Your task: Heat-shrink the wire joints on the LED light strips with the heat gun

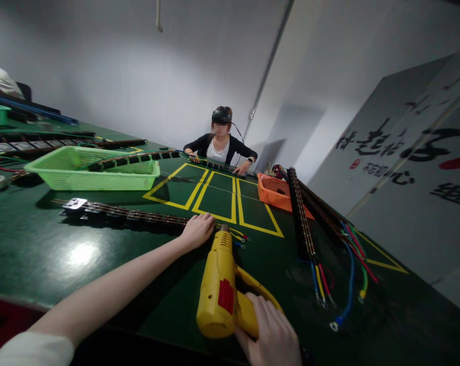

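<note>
My right hand (271,328) is wrapped round the handle of a yellow heat gun (217,290), whose nozzle points away from me. Just left of the nozzle, my left hand (197,230) grips the right end of a long dark strip assembly (126,216) with copper-coloured rods. Its fingers are closed there. Short leads in yellow, red and blue with ring terminals (242,239) stick out to the right of that hand, beyond the nozzle tip.
A green basket (96,178) holding another strip stands at the left, an orange basket (274,192) at the right. Wired strips (302,216) lie beside it. Across the green table (169,295), a person (219,145) handles a strip. Another person sits far left.
</note>
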